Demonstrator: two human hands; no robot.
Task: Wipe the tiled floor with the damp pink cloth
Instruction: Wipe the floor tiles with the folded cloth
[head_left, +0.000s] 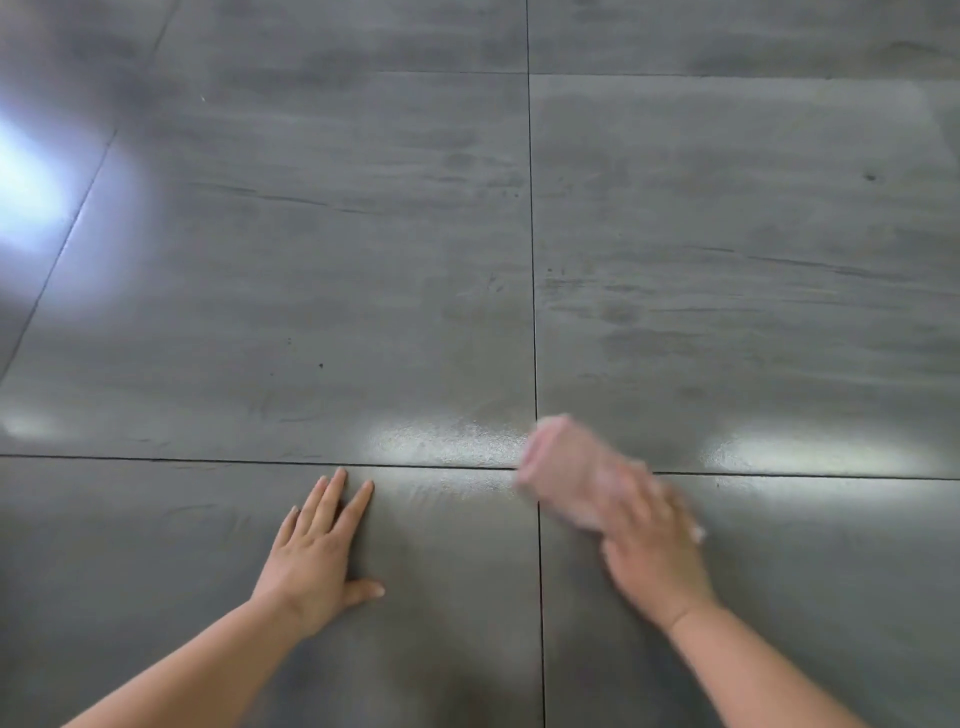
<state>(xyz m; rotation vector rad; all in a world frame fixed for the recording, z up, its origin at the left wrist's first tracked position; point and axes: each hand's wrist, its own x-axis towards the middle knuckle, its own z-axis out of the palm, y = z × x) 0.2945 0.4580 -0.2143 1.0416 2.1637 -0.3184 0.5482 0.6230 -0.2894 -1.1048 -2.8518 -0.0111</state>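
Grey glossy tiled floor (322, 249), dark grout lines (532, 260) crossing, glare patches (26, 176)

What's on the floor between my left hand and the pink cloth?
In the head view, only bare grey tile: a wet, glossy patch and the grout lines lie between the left hand and the pink cloth.

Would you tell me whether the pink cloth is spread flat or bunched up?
Bunched up: the pink cloth forms a thick wad under the right hand, though motion blur hides its folds.
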